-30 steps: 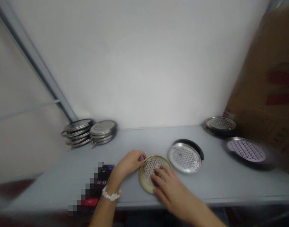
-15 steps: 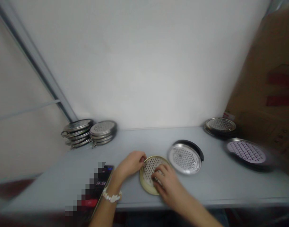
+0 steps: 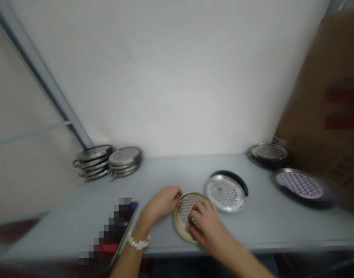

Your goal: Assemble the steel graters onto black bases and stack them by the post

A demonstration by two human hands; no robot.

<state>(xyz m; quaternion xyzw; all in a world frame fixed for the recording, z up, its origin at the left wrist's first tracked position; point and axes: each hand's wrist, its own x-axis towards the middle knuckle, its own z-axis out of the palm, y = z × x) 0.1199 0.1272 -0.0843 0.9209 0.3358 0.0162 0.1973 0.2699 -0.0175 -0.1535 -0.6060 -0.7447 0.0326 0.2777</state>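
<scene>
A round grater (image 3: 186,209) with a yellow-gold rim lies near the front edge of the table, its perforated metal face up. At its upper left rim is my left hand (image 3: 164,200), thumb and fingers pinched together on the edge. My right hand (image 3: 206,224) lies over the right part of the same grater, fingers curled down onto its face. Whatever those fingertips hold, if anything, is hidden beneath them. Just behind and to the right, a silver round grater (image 3: 226,195) sits with a black curved piece (image 3: 234,177) along its back edge.
Two stacks of round graters, a left stack (image 3: 93,164) and a neighbouring stack (image 3: 125,160), stand by the wall. At right are another stack (image 3: 268,152), a lilac-faced grater (image 3: 300,184) with black edging, and a cardboard box (image 3: 324,127). A phone (image 3: 126,224) lies left of my forearm.
The whole view has shifted slightly. Both hands and the gold-rimmed grater sit a little further right and nearer to me, with my hands in much the same pose on it.
</scene>
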